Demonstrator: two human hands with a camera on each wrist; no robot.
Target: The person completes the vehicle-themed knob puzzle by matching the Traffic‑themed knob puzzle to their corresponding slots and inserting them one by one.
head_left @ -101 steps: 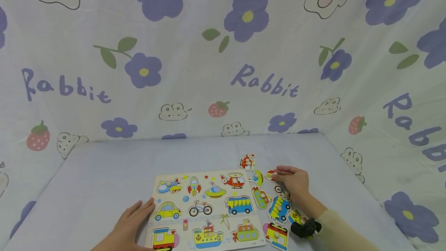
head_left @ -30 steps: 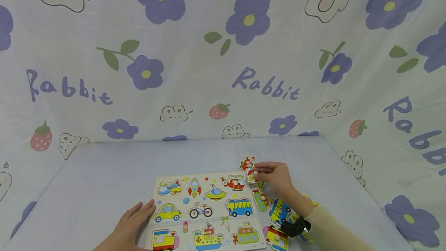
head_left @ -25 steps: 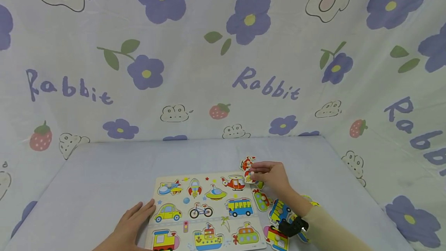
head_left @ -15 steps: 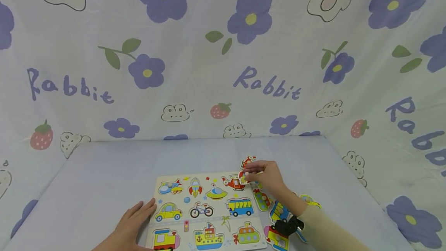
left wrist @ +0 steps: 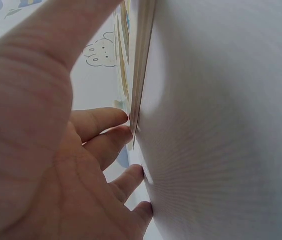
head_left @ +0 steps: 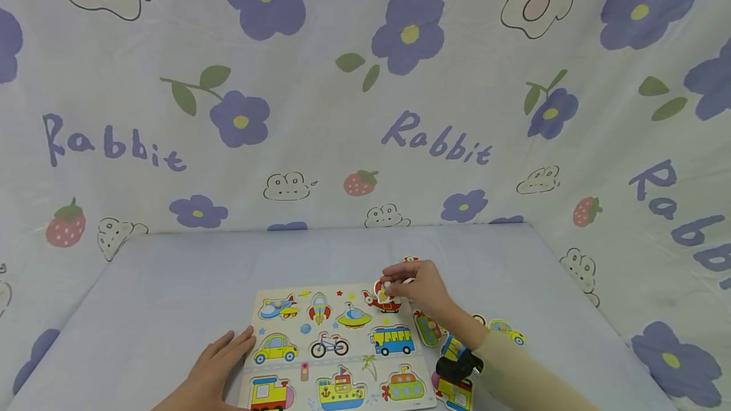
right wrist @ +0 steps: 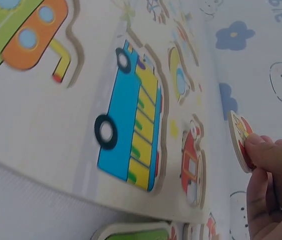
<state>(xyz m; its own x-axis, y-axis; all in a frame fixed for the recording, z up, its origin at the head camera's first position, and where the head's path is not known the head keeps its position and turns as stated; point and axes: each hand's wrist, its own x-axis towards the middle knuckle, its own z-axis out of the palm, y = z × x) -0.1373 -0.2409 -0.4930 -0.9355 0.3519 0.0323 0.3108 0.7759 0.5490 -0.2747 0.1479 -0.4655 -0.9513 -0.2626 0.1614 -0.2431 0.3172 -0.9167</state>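
My right hand (head_left: 419,287) pinches a small rocket puzzle piece (head_left: 381,293) by its knob, thumb against fingers. The piece overlaps the red helicopter recess at the board's upper right in the head view; in the right wrist view the rocket piece (right wrist: 238,142) is tilted and raised off the board (right wrist: 81,125). My left hand (head_left: 219,360) lies at the left edge of the wooden vehicle puzzle board (head_left: 358,338), two fingertips touching that edge in the left wrist view. A knobbed airplane piece (head_left: 276,306) sits in the upper-left recess. The other recesses show printed vehicles without knobs.
Loose pieces lie right of the board: a submarine (head_left: 427,327), a bus (head_left: 453,346), a train (head_left: 457,394) and a yellow car (head_left: 505,331). The helicopter piece (head_left: 410,259) is mostly behind my right hand. Other pieces are hidden by the forearm. A patterned cloth (head_left: 320,144) hangs behind.
My right hand has taken the rocket piece from among the loose pieces and carried it left over the board's upper right corner. The left hand has stayed at the board's edge.
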